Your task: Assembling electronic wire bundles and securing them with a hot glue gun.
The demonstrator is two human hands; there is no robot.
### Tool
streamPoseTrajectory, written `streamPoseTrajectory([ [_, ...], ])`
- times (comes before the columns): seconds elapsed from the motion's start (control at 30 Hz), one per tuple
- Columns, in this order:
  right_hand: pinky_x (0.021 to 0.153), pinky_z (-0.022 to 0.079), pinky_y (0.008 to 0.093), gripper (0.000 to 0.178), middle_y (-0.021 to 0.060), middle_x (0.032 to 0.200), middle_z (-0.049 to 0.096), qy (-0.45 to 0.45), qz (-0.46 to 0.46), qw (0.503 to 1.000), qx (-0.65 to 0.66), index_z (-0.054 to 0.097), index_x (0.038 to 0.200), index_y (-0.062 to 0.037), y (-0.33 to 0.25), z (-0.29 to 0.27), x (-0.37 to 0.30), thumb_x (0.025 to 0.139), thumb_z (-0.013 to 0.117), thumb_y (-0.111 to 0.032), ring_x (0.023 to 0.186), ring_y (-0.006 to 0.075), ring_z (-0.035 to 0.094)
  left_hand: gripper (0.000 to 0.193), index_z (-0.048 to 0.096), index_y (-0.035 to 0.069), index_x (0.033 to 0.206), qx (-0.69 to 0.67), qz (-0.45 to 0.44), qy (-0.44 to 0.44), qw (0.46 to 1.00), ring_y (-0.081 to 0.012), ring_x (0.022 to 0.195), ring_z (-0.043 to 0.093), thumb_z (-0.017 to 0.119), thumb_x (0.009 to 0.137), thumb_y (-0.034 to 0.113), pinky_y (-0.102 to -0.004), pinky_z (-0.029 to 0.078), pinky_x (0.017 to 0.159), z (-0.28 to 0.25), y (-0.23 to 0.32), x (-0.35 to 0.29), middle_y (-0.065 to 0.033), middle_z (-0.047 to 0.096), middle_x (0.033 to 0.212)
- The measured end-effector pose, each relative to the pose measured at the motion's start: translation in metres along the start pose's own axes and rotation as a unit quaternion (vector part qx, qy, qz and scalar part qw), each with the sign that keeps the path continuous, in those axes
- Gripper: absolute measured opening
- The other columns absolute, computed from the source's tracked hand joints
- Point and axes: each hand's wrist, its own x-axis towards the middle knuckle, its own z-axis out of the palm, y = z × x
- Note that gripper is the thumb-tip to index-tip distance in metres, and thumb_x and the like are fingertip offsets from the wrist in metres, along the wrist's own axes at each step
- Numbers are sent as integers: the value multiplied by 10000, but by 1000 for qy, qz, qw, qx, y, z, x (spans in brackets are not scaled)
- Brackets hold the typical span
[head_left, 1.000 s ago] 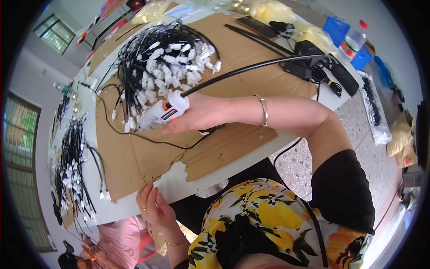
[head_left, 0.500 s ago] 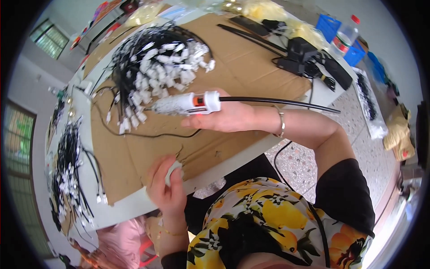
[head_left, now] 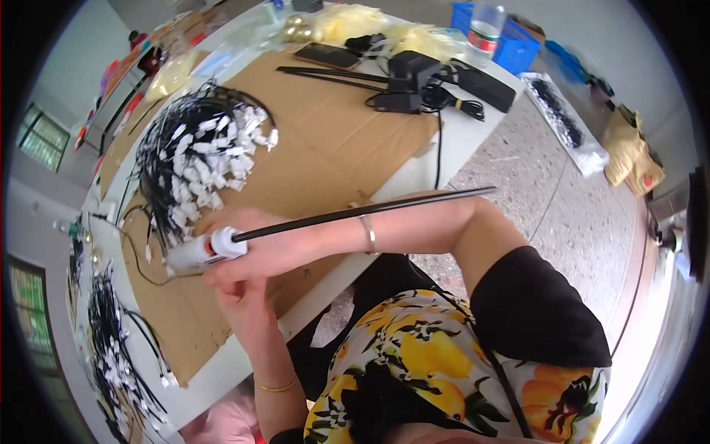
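Note:
My right hand is wrapped round a white hot glue gun. A long black glue stick juts from its rear and slants over my right forearm. The gun's front end points left, over the cardboard. Just below it, my left hand is closed, its fingers drawn together and partly hidden by the right hand; what they hold cannot be made out. Beyond the gun lies a large heap of black cables with white connectors. A thin dark wire curves beside the gun's tip.
Brown cardboard covers much of the white table. At its far side are a phone, two black sticks, black power adapters and a bottle. More cables lie at the left.
My right hand has brought the glue gun left and down, close to my left hand. The white piece that showed in my left hand is now hidden. The whole view has shifted.

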Motion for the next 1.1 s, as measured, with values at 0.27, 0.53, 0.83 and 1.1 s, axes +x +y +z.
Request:
streamPoseTrajectory([
  [0.27, 542, 457, 251, 337, 60, 694, 573, 116, -41, 989, 84, 551, 856, 18, 8, 4, -2, 686, 686, -241, 603, 108, 544, 299, 452, 9, 1121, -156, -6, 1, 988, -146, 1021, 483, 519, 830, 16, -286, 392, 881, 23, -7, -2, -82, 503, 1094],
  [0.53, 704, 453, 242, 549, 80, 1086, 532, 176, -8, 980, 90, 468, 1176, -23, 11, -19, -11, 708, 699, -190, 898, 101, 523, 279, 447, -17, 1113, -173, 30, 78, 981, -138, 900, 535, 489, 839, 19, -290, 450, 786, 26, 8, 10, -81, 522, 1042],
  [0.83, 604, 445, 181, 96, 7, 808, 612, 241, -69, 911, 329, 598, 874, -24, 11, -21, -18, 779, 610, -14, 732, 40, 542, 337, 407, -53, 1160, -84, 47, 46, 994, -165, 919, 515, 475, 837, 13, -318, 440, 817, 36, 1, 14, -106, 513, 1022],
  [1.1, 576, 440, 177, 138, -3, 801, 610, 211, -14, 932, 295, 603, 920, -35, 4, -21, -23, 782, 609, -27, 701, 33, 532, 279, 442, -51, 1097, -108, 28, 66, 992, -164, 919, 520, 492, 828, -1, -299, 443, 809, 34, -7, 7, -118, 514, 1040],
])
